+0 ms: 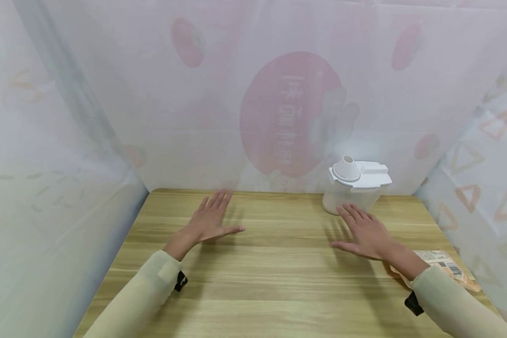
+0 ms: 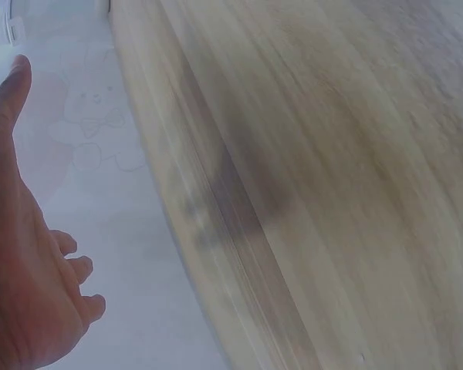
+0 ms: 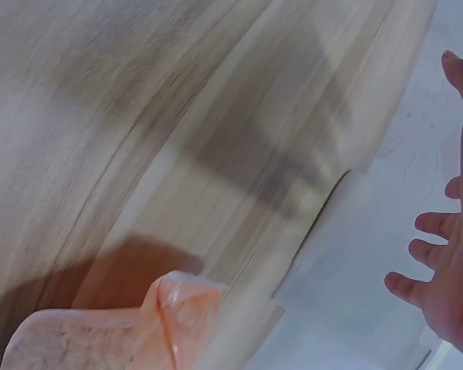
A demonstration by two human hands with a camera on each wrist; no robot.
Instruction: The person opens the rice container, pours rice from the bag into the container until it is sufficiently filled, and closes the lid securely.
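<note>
A wooden counter (image 1: pixel 279 263) with pale grain stretches in front of me. Behind it and along both sides hangs a thin white curtain (image 1: pixel 152 94) printed with pink ovals, faint lettering and orange triangles. My beige sleeves (image 1: pixel 143 291) each end at a black strap (image 1: pixel 180 280) near the wrist.

Between our 2 hands the wooden table (image 1: pixel 279 263) lies bare; a white-lidded container (image 1: pixel 357 185) blocks the far right, an orange packet (image 1: pixel 445 267) the right edge.
</note>
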